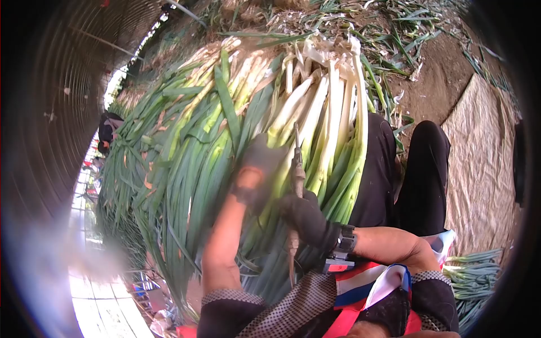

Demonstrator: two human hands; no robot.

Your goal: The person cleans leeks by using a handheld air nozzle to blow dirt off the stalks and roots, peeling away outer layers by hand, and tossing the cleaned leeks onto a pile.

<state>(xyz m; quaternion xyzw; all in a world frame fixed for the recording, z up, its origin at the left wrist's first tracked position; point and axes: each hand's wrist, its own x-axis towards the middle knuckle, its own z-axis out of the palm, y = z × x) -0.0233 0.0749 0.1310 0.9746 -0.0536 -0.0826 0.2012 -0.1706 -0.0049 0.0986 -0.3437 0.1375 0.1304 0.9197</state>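
From where I stand, taking the site left to right, the first item past the curved wall (pixel 51 112) is a deep heap of leeks (pixel 191 163), green leaves trailing toward the worker, pale root ends pointing away. Over the middle of the heap is the left hand (pixel 262 160), gloved and blurred; it lies on or just above the stalks, and I cannot tell whether its fingers are apart or clamped on one. Just beside it stands a slim tool (pixel 298 174), its thin tip pointing up along the stalks. The right hand (pixel 309 217), also gloved, is closed round the tool's lower part, a watch (pixel 345 239) at that wrist. Beyond the tool, thick white stems (pixel 335 112) lie bunched against the worker's leg (pixel 377 169). In my judgement the step in hand is handling individual stalks, the left hand choosing or steadying while the right has the tool ready. The next move calls for a sure hold on one stalk, with the fingers clear of the tip. Farther right are a bent knee (pixel 425 152), a creased mat (pixel 479 163) and, near its lower edge, a smaller bunch (pixel 476 281).
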